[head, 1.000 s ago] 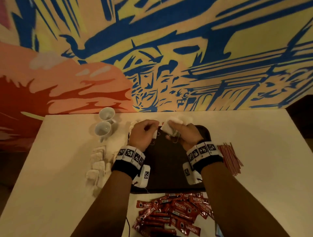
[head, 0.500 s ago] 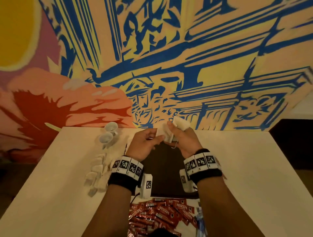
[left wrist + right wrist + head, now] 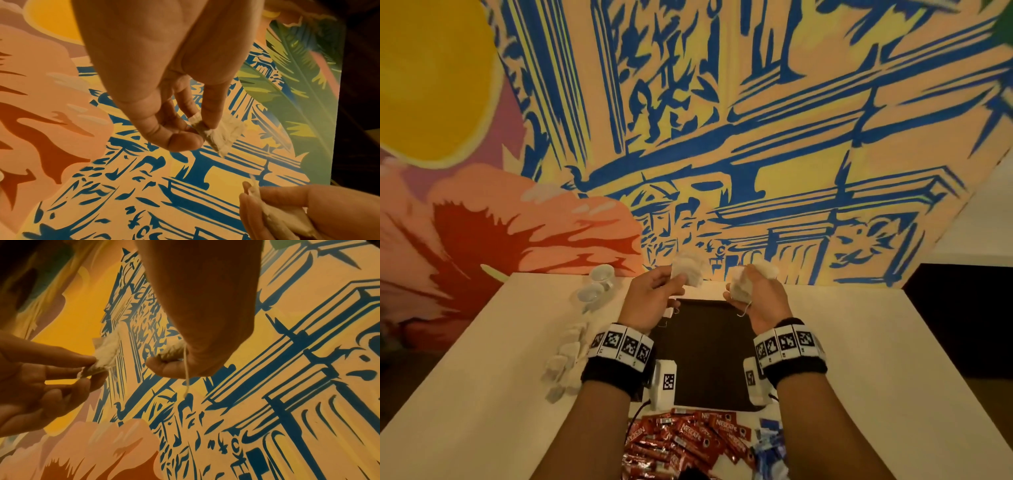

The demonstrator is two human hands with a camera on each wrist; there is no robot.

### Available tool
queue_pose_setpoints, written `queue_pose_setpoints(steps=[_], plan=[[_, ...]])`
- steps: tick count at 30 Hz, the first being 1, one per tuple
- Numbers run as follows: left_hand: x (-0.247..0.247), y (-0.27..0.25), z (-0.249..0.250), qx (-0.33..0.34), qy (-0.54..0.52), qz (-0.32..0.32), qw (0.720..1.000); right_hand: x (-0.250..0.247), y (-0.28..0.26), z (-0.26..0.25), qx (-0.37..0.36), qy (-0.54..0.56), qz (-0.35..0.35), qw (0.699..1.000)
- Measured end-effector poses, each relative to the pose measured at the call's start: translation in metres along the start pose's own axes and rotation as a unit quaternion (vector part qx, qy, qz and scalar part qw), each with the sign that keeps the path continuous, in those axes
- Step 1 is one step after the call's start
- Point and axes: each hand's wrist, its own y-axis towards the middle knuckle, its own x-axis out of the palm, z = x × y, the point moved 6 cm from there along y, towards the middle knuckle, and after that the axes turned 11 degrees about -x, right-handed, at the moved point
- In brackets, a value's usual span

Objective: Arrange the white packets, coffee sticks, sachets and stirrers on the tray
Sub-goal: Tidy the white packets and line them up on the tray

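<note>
Both hands raised above the dark tray [image 3: 705,353] – left hand [image 3: 654,301] pinches one white packet [image 3: 686,270], right hand [image 3: 760,298] clutches a bunch of packets [image 3: 743,284], string dangling – hands apart

Painted wall and cups by the table's far edge

Two white cups [image 3: 595,286] are set near the far left of the pale table [image 3: 482,359], just beside each other, and a mural [image 3: 756,137] of blue lines, a red flower and a yellow disc is seen behind.
</note>
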Motion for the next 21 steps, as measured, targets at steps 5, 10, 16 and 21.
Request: queue_pose_setpoints(steps=[5,10,16,21], plan=[[0.004,-0.010,0.011,0.012,-0.027,-0.006,1.000,0.014,-0.009,-0.011,-0.021,-0.037,-0.043,0.998],[0.005,-0.017,0.020,0.031,-0.052,0.011,0.998,0.032,-0.026,-0.024,-0.072,-0.082,-0.154,0.982],[0.003,-0.018,0.026,0.038,-0.047,-0.001,0.998,0.043,-0.036,-0.035,-0.135,-0.156,-0.232,0.951],[0.007,-0.022,0.034,0.048,-0.014,-0.026,0.998,0.040,-0.034,-0.045,-0.166,-0.138,-0.216,0.952]])
